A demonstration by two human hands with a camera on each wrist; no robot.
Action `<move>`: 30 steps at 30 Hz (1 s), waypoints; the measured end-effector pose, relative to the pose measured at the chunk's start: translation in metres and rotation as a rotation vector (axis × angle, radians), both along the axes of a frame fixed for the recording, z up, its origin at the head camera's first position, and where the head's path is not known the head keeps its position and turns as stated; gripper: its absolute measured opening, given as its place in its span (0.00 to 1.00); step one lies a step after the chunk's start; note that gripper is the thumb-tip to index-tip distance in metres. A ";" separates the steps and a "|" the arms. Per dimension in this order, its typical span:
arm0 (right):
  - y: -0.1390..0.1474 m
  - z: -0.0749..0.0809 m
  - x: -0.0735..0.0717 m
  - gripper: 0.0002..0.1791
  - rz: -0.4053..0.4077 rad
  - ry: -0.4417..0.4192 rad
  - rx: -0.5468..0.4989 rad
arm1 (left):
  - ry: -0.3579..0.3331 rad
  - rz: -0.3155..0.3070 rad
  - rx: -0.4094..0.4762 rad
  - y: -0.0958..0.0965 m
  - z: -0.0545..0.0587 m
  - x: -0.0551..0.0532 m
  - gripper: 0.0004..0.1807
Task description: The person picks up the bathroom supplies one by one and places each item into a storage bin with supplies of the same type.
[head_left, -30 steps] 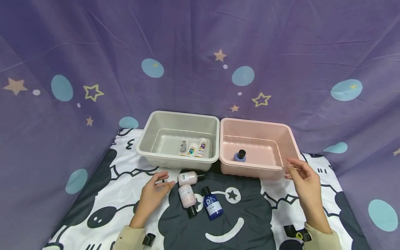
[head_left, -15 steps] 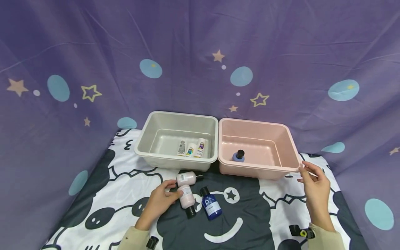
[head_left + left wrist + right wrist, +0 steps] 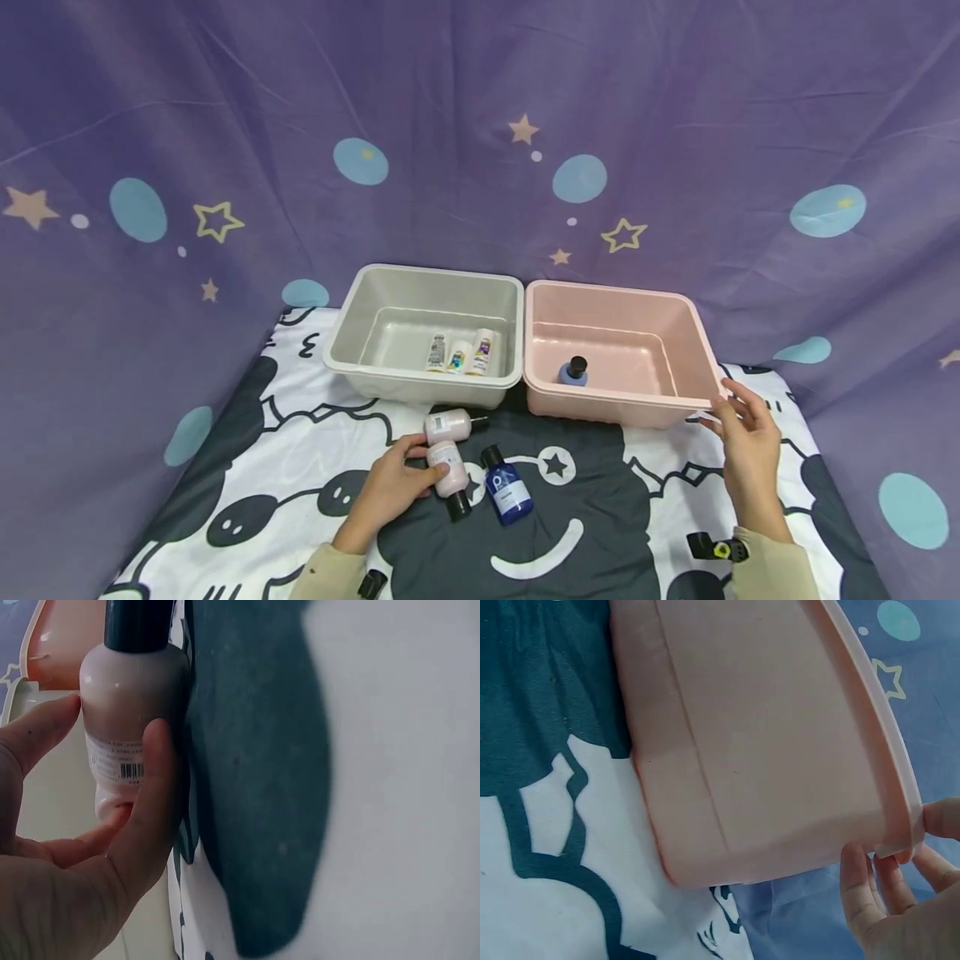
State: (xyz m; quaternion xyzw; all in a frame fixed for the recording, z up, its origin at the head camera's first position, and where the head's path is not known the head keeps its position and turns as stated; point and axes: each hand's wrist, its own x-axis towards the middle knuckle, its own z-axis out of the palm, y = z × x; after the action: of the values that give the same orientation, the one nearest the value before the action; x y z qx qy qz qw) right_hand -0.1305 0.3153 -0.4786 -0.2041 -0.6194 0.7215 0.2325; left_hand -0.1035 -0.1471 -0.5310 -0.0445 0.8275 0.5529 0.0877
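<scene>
My left hand (image 3: 396, 485) grips a pale pink bottle with a black cap (image 3: 447, 468) that lies on the cloth. In the left wrist view, thumb and fingers go round this bottle (image 3: 124, 712) and a barcode label shows. Just beyond lies a second pale pink bottle (image 3: 447, 425) on its side. To the right is a dark blue bottle (image 3: 507, 492), also with a black cap. My right hand (image 3: 750, 454) holds the near right corner of the pink bin (image 3: 622, 402); the right wrist view has the thumb above the rim and fingers beneath it.
Beside the pink bin stands a grey bin (image 3: 420, 383) with several small white tubes (image 3: 482, 353) inside. A bluish bottle with a black cap (image 3: 573, 375) stands in the pink bin. A purple curtain (image 3: 465, 100) hangs behind; a patterned cloth (image 3: 585, 508) lies below.
My left hand has moved right to the nearer pale pink bottle and taken hold of it. My right hand has shifted slightly right along the pink bin's corner and gripped the rim.
</scene>
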 end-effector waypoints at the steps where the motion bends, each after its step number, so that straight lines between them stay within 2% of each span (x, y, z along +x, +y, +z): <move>1: 0.000 -0.001 0.000 0.20 0.003 -0.003 -0.012 | 0.001 0.004 -0.009 0.001 0.000 0.000 0.34; 9: -0.003 -0.004 0.001 0.22 0.024 0.039 -0.106 | 0.004 0.024 -0.091 0.007 0.000 0.003 0.42; 16: -0.003 -0.006 0.003 0.23 0.035 0.046 -0.095 | 0.104 0.027 -0.235 0.011 -0.003 0.002 0.41; 18: -0.003 -0.007 0.003 0.24 0.034 0.048 -0.091 | 0.110 0.034 -0.258 0.012 -0.004 0.001 0.40; 30: -0.002 -0.006 0.004 0.24 0.036 0.024 -0.075 | 0.041 0.064 -0.196 0.009 -0.001 0.005 0.40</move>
State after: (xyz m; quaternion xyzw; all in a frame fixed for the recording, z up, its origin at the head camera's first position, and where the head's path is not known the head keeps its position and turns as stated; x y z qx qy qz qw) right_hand -0.1266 0.3130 -0.4850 -0.1927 -0.5928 0.7506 0.2193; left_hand -0.0987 -0.1376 -0.5324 -0.0679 0.8773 0.4727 0.0484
